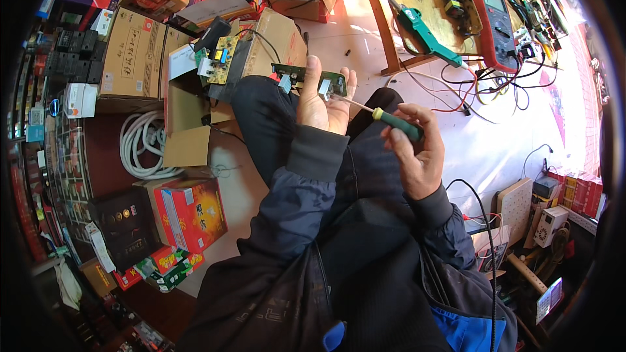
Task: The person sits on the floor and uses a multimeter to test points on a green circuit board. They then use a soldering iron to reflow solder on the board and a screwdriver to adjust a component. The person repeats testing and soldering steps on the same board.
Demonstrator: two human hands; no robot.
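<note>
Above my lap, my left hand [321, 104] grips a small green circuit board [335, 83], with the thumb laid across its face. White and pale blue parts stick out from the board's lower side. In my right hand [420, 153] is a screwdriver with a green and yellow handle [398, 124], held between thumb and fingers. Its thin shaft [355, 102] points left and slightly up, the tip reaching the board's right end beside the left palm. Whether the tip sits on a screw is too small to tell.
A wooden table [430, 6] at the upper right bears a red multimeter [495, 26] and a green soldering tool [420, 32], with tangled leads hanging off it. Left of my knees, an open carton [186, 104] stands near a yellow circuit board [223, 58] and a coiled white hose [143, 146].
</note>
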